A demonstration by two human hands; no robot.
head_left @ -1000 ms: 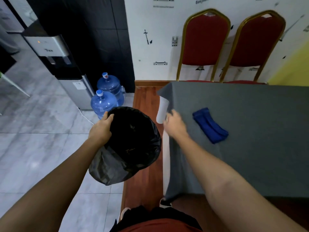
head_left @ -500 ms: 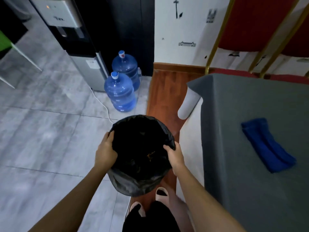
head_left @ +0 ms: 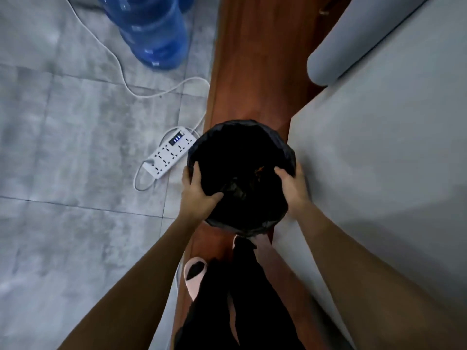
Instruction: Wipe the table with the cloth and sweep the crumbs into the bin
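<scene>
Round bin (head_left: 242,157) w/ crinkly black plastic liner, over red-brown wood strip, beside grey table drape (head_left: 379,173), left hand (head_left: 199,195) & right hand (head_left: 293,190) clasping rim both sides, white power strip (head_left: 168,156) on mottled grey tiles

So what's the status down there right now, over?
Left hand and right hand grip the bin rim. Bin over wood floor strip. Power strip lies just left.

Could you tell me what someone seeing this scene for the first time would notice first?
The eye goes first to the black-lined bin at the centre, gripped at its rim by the left hand and the right hand over the strip of wooden floor. Next come the white power strip on the grey tiles just left of the bin, and the blue water bottle at the top.
</scene>
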